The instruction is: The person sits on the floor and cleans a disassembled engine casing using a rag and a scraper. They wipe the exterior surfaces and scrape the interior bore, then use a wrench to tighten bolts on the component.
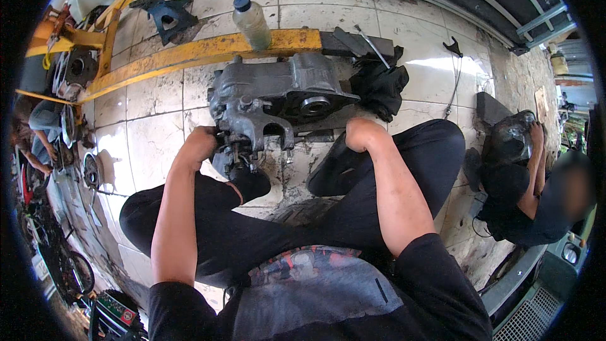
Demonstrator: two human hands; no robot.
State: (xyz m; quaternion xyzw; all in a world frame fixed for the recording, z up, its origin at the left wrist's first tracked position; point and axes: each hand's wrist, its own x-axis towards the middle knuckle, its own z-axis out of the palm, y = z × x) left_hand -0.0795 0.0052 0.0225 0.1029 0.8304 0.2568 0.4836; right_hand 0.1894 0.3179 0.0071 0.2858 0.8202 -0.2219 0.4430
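A grey metal gearbox casing [268, 82] lies on the tiled floor between my legs, a round bearing opening [314, 106] facing me. A forked bracket [260, 120] juts from its near side. My left hand [201, 145] is closed against the casing's lower left side, its fingertips hidden. Near the casing's lower right corner my right hand [366, 134] is curled into a fist. Its fingers are turned away, so what it grips cannot be seen. A black cloth [382, 88] lies just right of the casing.
Behind the casing runs a yellow steel beam [202, 49] with a clear bottle [254, 25] by it. A screwdriver-like tool [372, 46] lies over the cloth. Farther right, a cable with a forked end [453, 47] crosses the tiles. Another person [536, 196] handles a part [510, 136] at right.
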